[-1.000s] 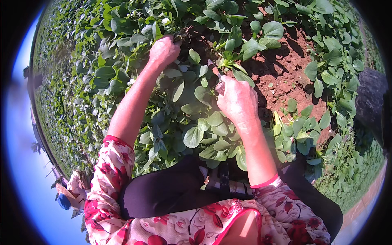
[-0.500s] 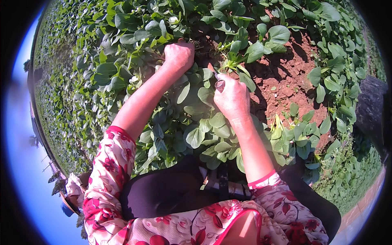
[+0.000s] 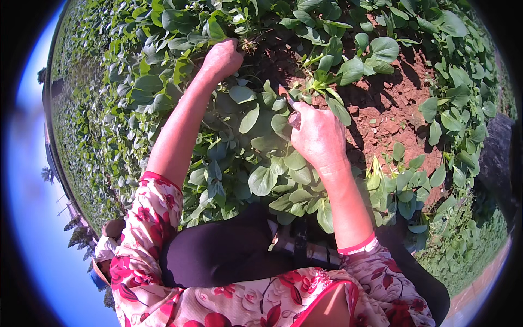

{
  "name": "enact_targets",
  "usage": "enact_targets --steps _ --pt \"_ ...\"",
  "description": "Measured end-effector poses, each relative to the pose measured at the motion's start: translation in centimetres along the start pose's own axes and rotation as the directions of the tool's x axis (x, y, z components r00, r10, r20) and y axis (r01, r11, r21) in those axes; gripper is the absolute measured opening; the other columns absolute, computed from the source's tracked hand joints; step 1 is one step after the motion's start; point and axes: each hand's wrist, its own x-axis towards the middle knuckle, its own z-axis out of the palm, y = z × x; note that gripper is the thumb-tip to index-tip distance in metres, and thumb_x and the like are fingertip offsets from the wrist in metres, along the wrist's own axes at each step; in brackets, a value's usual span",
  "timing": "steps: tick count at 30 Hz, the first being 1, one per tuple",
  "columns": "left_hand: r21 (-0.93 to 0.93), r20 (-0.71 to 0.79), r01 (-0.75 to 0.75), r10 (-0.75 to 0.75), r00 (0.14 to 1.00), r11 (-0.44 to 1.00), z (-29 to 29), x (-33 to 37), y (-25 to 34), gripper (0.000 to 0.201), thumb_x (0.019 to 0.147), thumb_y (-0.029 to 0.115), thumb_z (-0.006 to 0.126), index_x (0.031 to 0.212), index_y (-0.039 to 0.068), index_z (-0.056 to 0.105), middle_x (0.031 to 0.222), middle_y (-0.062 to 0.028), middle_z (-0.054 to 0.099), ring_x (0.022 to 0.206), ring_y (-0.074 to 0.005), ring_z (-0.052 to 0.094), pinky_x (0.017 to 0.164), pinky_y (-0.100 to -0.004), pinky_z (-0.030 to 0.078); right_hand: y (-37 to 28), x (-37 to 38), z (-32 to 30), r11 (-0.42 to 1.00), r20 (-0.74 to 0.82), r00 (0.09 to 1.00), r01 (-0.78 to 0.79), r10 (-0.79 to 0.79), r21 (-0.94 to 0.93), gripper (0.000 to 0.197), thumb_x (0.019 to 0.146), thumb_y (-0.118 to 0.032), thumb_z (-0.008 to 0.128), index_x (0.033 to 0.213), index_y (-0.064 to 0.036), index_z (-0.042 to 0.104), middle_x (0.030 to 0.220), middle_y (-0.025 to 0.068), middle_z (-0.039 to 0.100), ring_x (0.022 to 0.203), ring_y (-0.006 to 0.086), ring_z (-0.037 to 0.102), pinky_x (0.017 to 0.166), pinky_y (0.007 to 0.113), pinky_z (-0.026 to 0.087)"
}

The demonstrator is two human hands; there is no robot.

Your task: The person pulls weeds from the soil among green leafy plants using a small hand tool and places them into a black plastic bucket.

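Observation:
My left hand is closed among the leaves at the upper middle. Green leaves rise at its knuckles, and a tuft of pale stems or roots shows by its fingers. It seems to grip a leafy green plant, though the fingers hide the hold. To the right and nearer, my right hand is wrapped round a small knife, whose round handle end sticks out by the thumb. The knife's blade points up and left, over broad-leaved greens.
Bare reddish soil lies right of the knife, with a leafy plant at its far edge. Pulled-looking greens with pale stems lie nearer. Dense greens spread left. A dark object stands far right; another person is at lower left.
My left hand has moved away and to the left, and the stem or root tuft by its fingers now shows. My right hand, still with the knife, has shifted slightly nearer and right.

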Motion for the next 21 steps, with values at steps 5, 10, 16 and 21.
enact_targets --steps 5,10,16,21 --pt "0.319 0.119 -0.116 0.082 0.99 0.94 1.1 -1.4 2.5 0.031 0.08 0.027 0.061 0.098 0.002 0.064 0.094 -0.0198 0.068 0.092 -0.0342 0.066 0.079 -0.0425 0.053 1.0 0.6 0.9 0.991 -0.079 0.997 0.007 0.003 0.133 0.023 0.076 -0.008 0.059 0.097 -0.0104 0.069 0.075 0.0202 0.064 0.074 0.0388 0.064 0.068 0.045 0.052" --pt "0.47 0.101 -0.137 0.101 0.99 0.872 2.7 -0.6 1.6 0.02 0.075 0.016 0.059 0.091 0.007 0.069 0.09 -0.0126 0.07 0.083 -0.0277 0.07 0.068 -0.0401 0.055 0.8 2.9 1.9 0.966 -0.07 0.998 0.012 0.007 0.257 0.014 0.08 -0.009 0.056 0.088 -0.0067 0.067 0.077 0.0224 0.062 0.076 0.0417 0.061 0.066 0.045 0.05" --pt "0.418 0.272 -0.176 0.062 0.96 0.891 2.2 0.3 1.6 0.028 0.075 0.019 0.059 0.098 0.005 0.069 0.096 -0.0179 0.069 0.089 -0.0316 0.068 0.074 -0.0407 0.055 1.2 6.6 2.9 0.961 -0.065 0.997 -0.03 0.049 0.274 0.013 0.078 -0.012 0.057 0.085 -0.0052 0.067 0.077 0.0208 0.064 0.077 0.0388 0.063 0.069 0.044 0.052" --pt "0.325 0.216 -0.119 0.049 0.975 0.938 2.7 0.0 1.3 0.029 0.076 0.017 0.056 0.099 0.003 0.067 0.1 -0.0218 0.067 0.095 -0.0346 0.066 0.08 -0.0438 0.053 2.1 5.2 3.9 0.938 0.039 0.957 0.291 -0.289 -0.189 0.028 0.072 -0.008 0.063 0.099 -0.0102 0.067 0.08 0.0156 0.068 0.073 0.0335 0.067 0.067 0.042 0.055"
